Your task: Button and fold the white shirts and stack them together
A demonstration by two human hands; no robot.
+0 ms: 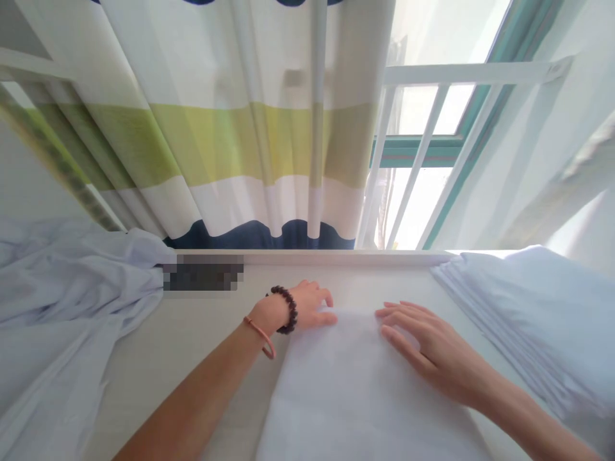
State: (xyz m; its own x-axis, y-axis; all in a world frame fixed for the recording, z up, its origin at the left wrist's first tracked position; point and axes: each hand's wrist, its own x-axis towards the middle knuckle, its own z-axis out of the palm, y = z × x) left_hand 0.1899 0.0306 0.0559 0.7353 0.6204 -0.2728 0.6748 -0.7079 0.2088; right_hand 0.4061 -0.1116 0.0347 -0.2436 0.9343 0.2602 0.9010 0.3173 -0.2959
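Note:
A flat white cloth (355,397) lies before me on a pale surface (177,358), its far edge between my hands. At its far left corner is my left hand (312,306), thumb and fingers apart, touching the cloth's edge; a dark bead bracelet (289,310) and a copper-coloured bangle (262,338) circle that wrist. My right hand (427,342) rests on the far right part of the cloth, palm down with its fingers stretched out. Neither hand grips anything that I can see.
Crumpled white fabric (62,288) is heaped at the left, beside a pixelated dark patch (204,273). On the right sits a stack of folded white cloths (533,314). Behind the surface stand a white railing (471,72), a striped curtain (240,141) and a green-framed window.

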